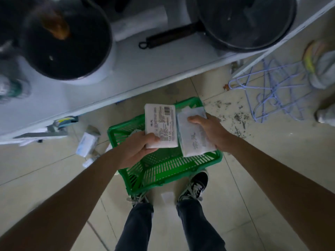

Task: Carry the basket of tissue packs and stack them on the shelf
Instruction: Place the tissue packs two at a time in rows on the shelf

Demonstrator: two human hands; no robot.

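Two hands: both hold tissue packs above the basket, side by side, arms stretched forward.
Floor (253, 160): pale tiles; dark crumbs and scraps lie scattered to the right of the basket.
Shelf (126, 69): white, running across the top of the view, its front edge just beyond the basket.
Pots: a large dark pot (59, 38) stands on the shelf at the left; a dark pan (244, 20) with a long handle sits at the right.
Basket (163, 169): green plastic with slotted walls, standing on the floor in front of the person's shoes; its bottom looks mostly bare, with something white at the far corner.
Hangers (272, 91): a heap of pale purple wire hangers on the floor at the right, under the shelf's end.
Shoes (196, 185): dark with white laces, touching the near wall of the basket.
Left hand (137, 149): clamped on the near end of the left pack, thumb on top.
Right hand (208, 131): clamped on the right pack from its right side, fingers curled over the top.
Left pack (160, 122): white, flat, its printed label and barcode facing up.
Right pack (194, 134): white with faint grey print, tilted slightly, just beside the left pack.
Loose packs (87, 144): a few more white packs lie on the floor left of the basket.
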